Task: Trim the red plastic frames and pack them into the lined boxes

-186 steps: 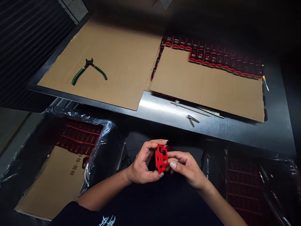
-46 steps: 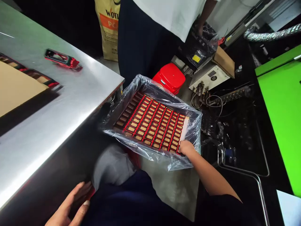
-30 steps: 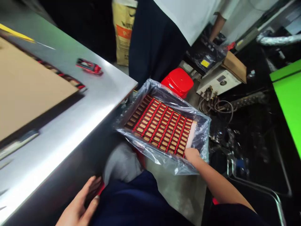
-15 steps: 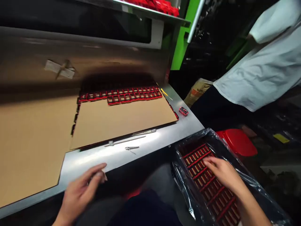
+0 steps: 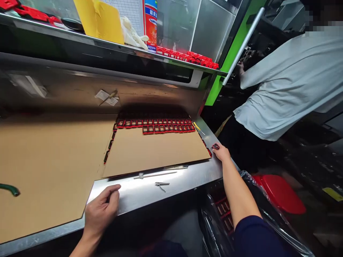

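My right hand (image 5: pixel 221 153) reaches to the far right edge of the steel table (image 5: pixel 187 178) and its fingers close over a loose red and black plastic part (image 5: pixel 215 146). My left hand (image 5: pixel 102 210) rests on the table's front edge with fingers curled loosely, holding nothing. Rows of the same red parts (image 5: pixel 155 125) lie at the back of the table, partly covered by a cardboard sheet (image 5: pixel 152 150).
A larger cardboard sheet (image 5: pixel 48 167) covers the left of the table, with a green plier handle (image 5: pixel 9 189) at its edge. Small metal tweezers (image 5: pixel 161 184) lie near the front. A plastic-lined box of red parts (image 5: pixel 225 217) sits below right. A person in a grey shirt (image 5: pixel 289 82) stands right.
My right hand left the plastic-lined box and reached up to the loose red part on the table's right edge. My left hand settled on the table's front edge. My view swung up.
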Action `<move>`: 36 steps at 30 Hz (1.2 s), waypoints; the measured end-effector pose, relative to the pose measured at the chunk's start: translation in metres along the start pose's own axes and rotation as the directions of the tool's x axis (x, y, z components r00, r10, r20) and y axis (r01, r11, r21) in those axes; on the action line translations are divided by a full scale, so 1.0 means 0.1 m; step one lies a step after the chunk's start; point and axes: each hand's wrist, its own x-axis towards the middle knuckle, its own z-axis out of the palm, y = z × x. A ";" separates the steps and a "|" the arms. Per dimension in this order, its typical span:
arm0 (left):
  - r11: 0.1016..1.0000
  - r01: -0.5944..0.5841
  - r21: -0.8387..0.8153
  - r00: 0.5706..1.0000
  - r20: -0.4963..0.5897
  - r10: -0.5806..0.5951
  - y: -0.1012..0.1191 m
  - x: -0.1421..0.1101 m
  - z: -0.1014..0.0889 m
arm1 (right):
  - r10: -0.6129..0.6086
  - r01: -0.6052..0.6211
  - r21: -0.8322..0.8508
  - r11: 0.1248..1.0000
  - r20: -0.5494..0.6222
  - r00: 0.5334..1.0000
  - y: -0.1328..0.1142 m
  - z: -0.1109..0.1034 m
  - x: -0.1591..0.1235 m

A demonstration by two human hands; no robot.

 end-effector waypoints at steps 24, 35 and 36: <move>-0.152 0.835 -0.529 0.501 0.845 -0.187 0.53 -1.36 -0.17 | -0.868 0.286 0.929 0.237 0.070 0.491 -1.10 0.81 -2.93; 0.049 0.867 -0.496 0.494 0.842 -0.215 0.56 -1.26 -0.28 | -0.810 0.133 0.949 0.284 0.163 0.564 -0.96 0.68 -2.93; 0.087 0.870 -0.485 0.492 0.844 -0.213 0.57 -1.26 -0.28 | -0.806 0.109 0.953 0.282 0.173 0.566 -0.96 0.68 -2.94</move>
